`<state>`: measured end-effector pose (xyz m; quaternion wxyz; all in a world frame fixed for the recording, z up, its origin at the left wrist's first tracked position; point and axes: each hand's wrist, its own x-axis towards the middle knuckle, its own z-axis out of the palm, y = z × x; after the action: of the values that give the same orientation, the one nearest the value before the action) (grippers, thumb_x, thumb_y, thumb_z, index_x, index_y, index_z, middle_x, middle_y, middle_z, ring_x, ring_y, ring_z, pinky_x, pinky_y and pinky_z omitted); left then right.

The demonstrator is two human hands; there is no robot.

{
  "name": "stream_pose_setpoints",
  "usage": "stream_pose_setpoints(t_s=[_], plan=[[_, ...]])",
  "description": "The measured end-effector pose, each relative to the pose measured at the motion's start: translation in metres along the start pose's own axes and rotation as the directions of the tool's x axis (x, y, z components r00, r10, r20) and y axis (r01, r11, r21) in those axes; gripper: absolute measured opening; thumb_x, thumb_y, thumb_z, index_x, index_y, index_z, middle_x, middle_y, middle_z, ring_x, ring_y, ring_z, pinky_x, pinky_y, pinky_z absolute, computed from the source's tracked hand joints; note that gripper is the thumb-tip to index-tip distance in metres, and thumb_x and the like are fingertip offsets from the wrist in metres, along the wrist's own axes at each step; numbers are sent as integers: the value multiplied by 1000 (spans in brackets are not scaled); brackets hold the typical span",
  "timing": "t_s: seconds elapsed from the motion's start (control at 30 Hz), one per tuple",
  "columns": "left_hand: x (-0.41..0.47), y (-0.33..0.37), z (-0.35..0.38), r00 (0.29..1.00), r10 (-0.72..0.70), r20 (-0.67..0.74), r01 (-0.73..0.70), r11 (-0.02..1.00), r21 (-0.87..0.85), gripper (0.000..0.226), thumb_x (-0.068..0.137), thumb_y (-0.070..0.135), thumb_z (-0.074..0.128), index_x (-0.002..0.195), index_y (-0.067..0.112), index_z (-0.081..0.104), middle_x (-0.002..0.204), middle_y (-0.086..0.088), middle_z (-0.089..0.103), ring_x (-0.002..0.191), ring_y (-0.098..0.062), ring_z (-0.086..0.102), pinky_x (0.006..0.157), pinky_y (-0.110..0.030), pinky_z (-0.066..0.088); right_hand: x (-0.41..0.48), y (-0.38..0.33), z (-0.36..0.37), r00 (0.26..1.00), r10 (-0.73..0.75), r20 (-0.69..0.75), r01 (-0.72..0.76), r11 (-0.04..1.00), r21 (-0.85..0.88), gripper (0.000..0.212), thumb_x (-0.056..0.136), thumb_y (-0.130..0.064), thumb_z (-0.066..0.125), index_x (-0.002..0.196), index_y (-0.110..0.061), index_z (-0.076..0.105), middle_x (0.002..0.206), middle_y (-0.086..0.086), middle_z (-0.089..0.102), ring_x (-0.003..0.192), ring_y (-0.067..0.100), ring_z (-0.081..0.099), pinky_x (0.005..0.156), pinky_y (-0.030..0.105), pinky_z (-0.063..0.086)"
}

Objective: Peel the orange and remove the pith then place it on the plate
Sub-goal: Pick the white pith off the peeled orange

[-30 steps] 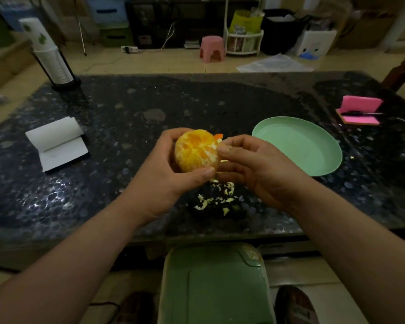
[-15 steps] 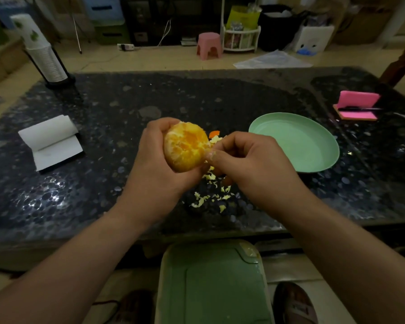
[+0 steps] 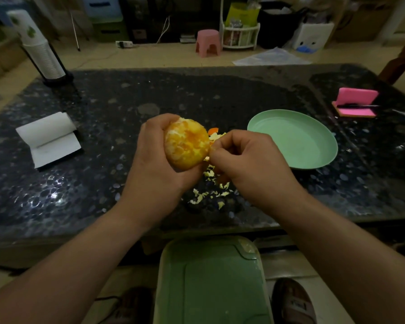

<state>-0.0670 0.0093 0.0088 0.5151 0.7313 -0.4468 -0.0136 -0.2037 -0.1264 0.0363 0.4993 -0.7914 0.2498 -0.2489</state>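
Observation:
My left hand (image 3: pixel 154 169) grips the peeled orange (image 3: pixel 187 144) above the dark table, fingers curled round its left side and underside. White pith patches still show on the fruit. My right hand (image 3: pixel 246 160) is curled at the orange's right edge, thumb and fingertips pinching a bit of pith (image 3: pixel 212 149) against it. Pale pith and peel scraps (image 3: pixel 208 194) lie on the table under the hands, and an orange peel piece (image 3: pixel 212 130) shows behind the fruit. The green plate (image 3: pixel 313 157) lies bare to the right.
A white notepad (image 3: pixel 48 139) lies at the left and a stack of paper cups (image 3: pixel 41 50) stands at the far left corner. A pink sticky-note holder with a pen (image 3: pixel 355 104) sits at the far right. A green bin lid (image 3: pixel 211 281) is below the table's near edge.
The orange has been turned in my left hand and held a little further left. My right hand has shifted to the fruit's right edge, picking at the pith.

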Motion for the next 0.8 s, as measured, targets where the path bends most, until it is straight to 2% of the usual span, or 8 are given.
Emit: stream_pose_setpoints(t_s=[0.03,0.1,0.2,0.3,0.43,0.53,0.6,0.8], plan=[[1,1,0,1000,-26,1,26,999,-48,81,77,28,95,139,36,43,134,7,50,118,-5,58,90,-23,54,0,-1,-1,1000,-3,8,3,1000,13,8,94,-15,73,86,-17,75,74,4,74,69,23,74,69,53,64],[2,4,-1,999,-53,0,53,992,-114,76,77,29,94,133,40,43,128,12,53,111,-6,62,82,-20,55,0,-2,-3,1000,-12,26,12,999,32,9,93,-13,74,92,-21,76,78,1,75,73,20,74,71,47,66],[2,8,-1,997,-70,10,71,985,-160,74,77,27,93,130,39,43,123,15,54,106,-2,63,77,-16,55,-1,-4,-5,998,-66,13,65,998,21,13,94,-12,75,99,-24,75,82,-7,75,72,3,70,65,21,57],[1,9,-1,997,-76,25,79,981,-176,75,77,25,94,131,37,43,124,14,55,107,-3,64,78,-18,56,-2,-4,-6,985,-166,-47,163,985,-57,8,96,-17,78,101,-23,76,87,-10,75,79,2,70,68,14,53],[1,6,-1,998,-55,35,59,989,-135,77,76,27,94,133,38,43,128,13,54,110,-5,63,79,-18,56,-1,-1,-7,957,-284,-68,262,939,-222,8,97,-21,78,104,-22,77,88,-13,75,83,3,71,69,16,55],[2,2,-3,997,-51,56,56,993,-102,78,77,28,95,134,39,43,131,10,53,112,-6,62,81,-17,55,0,2,-8,922,-386,-24,348,855,-384,7,99,-24,75,106,-23,77,91,-12,75,82,7,70,70,33,59],[3,-1,-5,996,-50,77,55,997,-61,80,76,31,95,136,39,44,133,10,52,113,-5,61,81,-15,54,2,4,-9,903,-430,12,389,803,-452,7,100,-26,73,105,-22,76,90,-11,75,80,8,68,69,39,58],[7,-6,-8,991,-44,127,42,999,20,78,73,34,94,132,41,44,126,16,50,109,1,57,78,-10,48,6,7,-9,857,-509,80,462,691,-556,7,99,-26,70,101,-20,74,89,-4,74,80,18,71,66,42,58]])
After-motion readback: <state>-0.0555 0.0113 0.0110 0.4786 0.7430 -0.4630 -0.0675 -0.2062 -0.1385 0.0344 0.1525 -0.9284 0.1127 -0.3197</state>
